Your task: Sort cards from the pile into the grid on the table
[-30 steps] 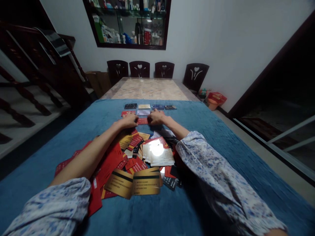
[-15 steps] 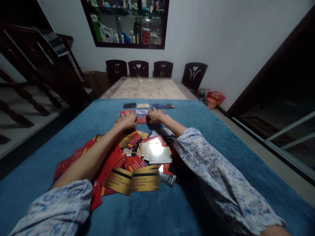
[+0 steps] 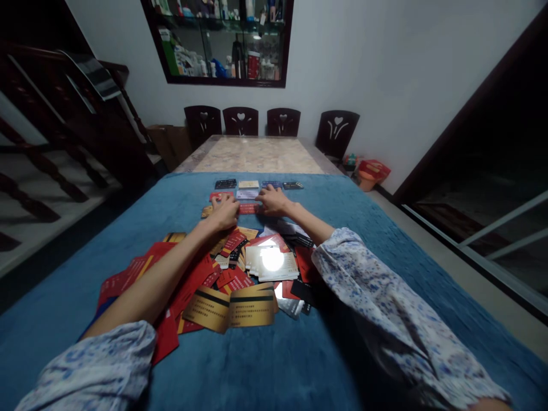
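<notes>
Both my arms reach forward across a blue cloth. My left hand and my right hand rest fingers-down on either end of a red card lying flat on the cloth. Past it lies a row of several cards, dark, pale and blue, with a second row just behind my hands. Between my forearms sits a loose heap of red, gold, white and black cards, with a bright glare on a white one.
A marble table top continues beyond the cloth, with several dark chairs at its far end. A glass cabinet hangs on the wall. A staircase rises at left; a red bag sits on the floor at right.
My hands have stayed on the red card; my right hand slid slightly farther out. My arms shifted a little over the heap.
</notes>
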The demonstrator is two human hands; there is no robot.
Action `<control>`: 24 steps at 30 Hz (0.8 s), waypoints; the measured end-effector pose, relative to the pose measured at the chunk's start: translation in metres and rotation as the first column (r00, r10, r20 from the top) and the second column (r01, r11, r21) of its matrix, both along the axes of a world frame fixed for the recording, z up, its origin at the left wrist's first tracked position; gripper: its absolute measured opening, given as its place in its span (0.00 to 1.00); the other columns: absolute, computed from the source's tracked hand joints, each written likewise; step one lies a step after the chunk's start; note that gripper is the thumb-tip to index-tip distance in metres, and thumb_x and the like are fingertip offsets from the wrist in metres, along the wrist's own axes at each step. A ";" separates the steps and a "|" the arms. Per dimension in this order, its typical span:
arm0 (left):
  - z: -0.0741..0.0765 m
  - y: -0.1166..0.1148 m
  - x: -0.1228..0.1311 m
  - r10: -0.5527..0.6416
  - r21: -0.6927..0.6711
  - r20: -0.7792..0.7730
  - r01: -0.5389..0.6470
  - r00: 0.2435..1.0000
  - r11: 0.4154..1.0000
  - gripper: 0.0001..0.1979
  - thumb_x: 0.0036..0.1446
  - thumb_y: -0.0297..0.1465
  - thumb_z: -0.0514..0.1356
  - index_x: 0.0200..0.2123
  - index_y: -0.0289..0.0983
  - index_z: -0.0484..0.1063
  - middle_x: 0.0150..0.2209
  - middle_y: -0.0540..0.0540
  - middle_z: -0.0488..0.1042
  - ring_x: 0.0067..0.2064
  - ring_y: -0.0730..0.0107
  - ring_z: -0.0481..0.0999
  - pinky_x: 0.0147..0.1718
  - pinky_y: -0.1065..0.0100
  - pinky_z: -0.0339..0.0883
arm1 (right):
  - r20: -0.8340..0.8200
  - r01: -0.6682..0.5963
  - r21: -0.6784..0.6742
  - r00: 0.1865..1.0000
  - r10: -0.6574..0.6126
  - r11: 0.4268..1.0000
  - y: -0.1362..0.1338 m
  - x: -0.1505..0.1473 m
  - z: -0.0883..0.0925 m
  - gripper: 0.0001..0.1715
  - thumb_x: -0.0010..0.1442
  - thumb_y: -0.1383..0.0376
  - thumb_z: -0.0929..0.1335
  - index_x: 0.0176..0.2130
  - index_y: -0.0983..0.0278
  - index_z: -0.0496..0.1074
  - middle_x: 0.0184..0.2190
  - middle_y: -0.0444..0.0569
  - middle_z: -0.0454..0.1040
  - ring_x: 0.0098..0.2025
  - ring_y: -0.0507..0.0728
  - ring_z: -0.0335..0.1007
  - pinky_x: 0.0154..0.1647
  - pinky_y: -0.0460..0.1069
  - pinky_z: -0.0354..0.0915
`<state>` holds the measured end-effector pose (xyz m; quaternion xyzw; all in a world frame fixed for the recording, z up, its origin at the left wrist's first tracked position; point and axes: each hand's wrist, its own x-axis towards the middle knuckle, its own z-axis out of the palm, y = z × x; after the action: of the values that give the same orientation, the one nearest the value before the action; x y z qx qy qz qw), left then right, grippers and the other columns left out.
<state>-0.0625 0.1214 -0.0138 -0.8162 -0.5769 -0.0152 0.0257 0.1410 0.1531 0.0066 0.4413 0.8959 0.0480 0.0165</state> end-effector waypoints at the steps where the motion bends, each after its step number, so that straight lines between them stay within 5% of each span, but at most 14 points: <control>1: 0.001 -0.003 0.001 -0.006 -0.003 0.001 0.006 1.000 1.000 0.21 0.54 0.25 0.56 0.51 0.38 0.77 0.57 0.33 0.71 0.64 0.37 0.60 0.57 0.36 0.56 | -0.007 -0.011 0.005 1.000 0.011 1.000 -0.003 0.002 0.001 0.25 0.67 0.58 0.66 0.61 0.63 0.73 0.62 0.62 0.68 0.62 0.71 0.57 0.57 0.65 0.61; 16: 0.001 -0.048 0.018 -0.161 0.069 0.128 0.153 0.979 0.986 0.20 0.61 0.28 0.56 0.55 0.38 0.75 0.61 0.36 0.70 0.65 0.42 0.60 0.59 0.39 0.53 | -0.174 -0.062 0.055 0.982 0.070 0.997 -0.052 0.045 -0.001 0.19 0.66 0.62 0.67 0.55 0.60 0.77 0.56 0.56 0.75 0.59 0.67 0.58 0.52 0.58 0.56; 24: 0.005 -0.067 0.032 -0.273 0.044 0.213 0.270 0.938 0.962 0.17 0.63 0.40 0.60 0.52 0.41 0.77 0.59 0.39 0.73 0.63 0.44 0.61 0.61 0.38 0.51 | -0.252 -0.143 0.041 0.956 0.149 0.989 -0.079 0.070 -0.011 0.18 0.66 0.59 0.68 0.53 0.60 0.78 0.53 0.56 0.76 0.57 0.66 0.59 0.52 0.58 0.54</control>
<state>-0.0307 0.0549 -0.0091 -0.8813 -0.4579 -0.1116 -0.0341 0.2114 0.0741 -0.0044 0.3767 0.9201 0.0021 -0.1071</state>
